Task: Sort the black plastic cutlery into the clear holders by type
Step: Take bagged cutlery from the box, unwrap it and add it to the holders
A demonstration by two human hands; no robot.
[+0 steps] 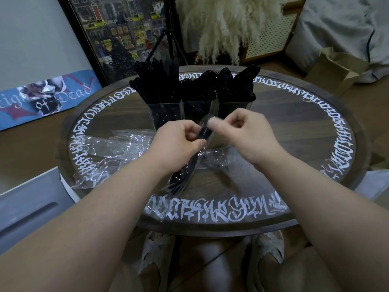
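Round bench [294, 127] w/ white script: both hands pinch a crinkly wrapped cutlery pack [185, 171], left hand [179, 140] on pack top, right hand [242, 131] on film; light, slippery, so grip stiff handles.

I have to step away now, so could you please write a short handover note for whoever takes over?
Left hand grips a wrapped bundle of black cutlery; right hand pinches the wrapper's top, apparently tearing it open.
Three clear holders at the table's far side already hold plenty of cutlery.
Empty wrappers lie on the left.
Left: unwrap this bundle and sort it by type.
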